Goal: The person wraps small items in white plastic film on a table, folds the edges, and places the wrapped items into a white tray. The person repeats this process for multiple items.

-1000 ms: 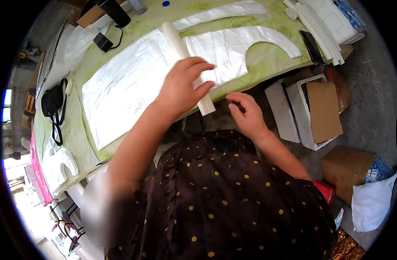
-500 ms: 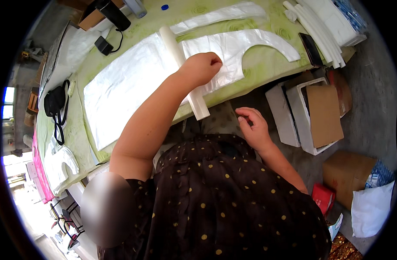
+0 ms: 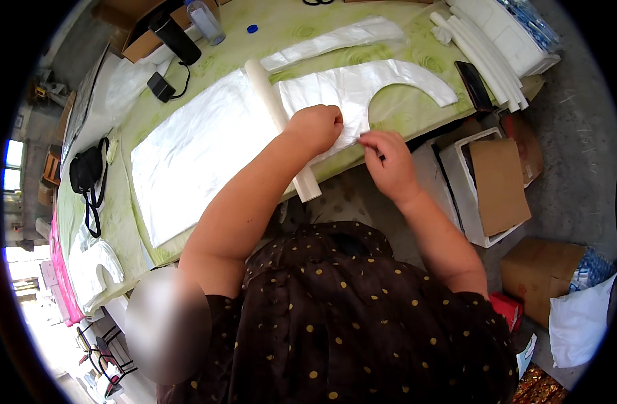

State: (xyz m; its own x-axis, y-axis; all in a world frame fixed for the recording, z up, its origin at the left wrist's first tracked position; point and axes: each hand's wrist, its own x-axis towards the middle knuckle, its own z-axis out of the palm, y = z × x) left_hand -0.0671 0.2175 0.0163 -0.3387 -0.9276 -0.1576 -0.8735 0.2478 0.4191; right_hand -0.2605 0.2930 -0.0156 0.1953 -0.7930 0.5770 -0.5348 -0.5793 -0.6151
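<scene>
On green tablecloth [image 3: 406, 108], shiny white sheeting [image 3: 194, 155]

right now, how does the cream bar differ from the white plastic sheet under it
The cream bar is long and narrow; the white plastic sheet is broad. The bar is straight-sided; the sheet is wrinkled, with a curved cutout. The bar lies on top; the sheet spreads beneath it. Both are pale.

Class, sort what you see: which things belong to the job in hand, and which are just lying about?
Belong to the job:
white plastic sheet, left hand over it, right hand at its near edge
pale bar lying across the sheet

Seemingly just lying about:
black bag
black cylinder
blue cap
flat black object
</scene>
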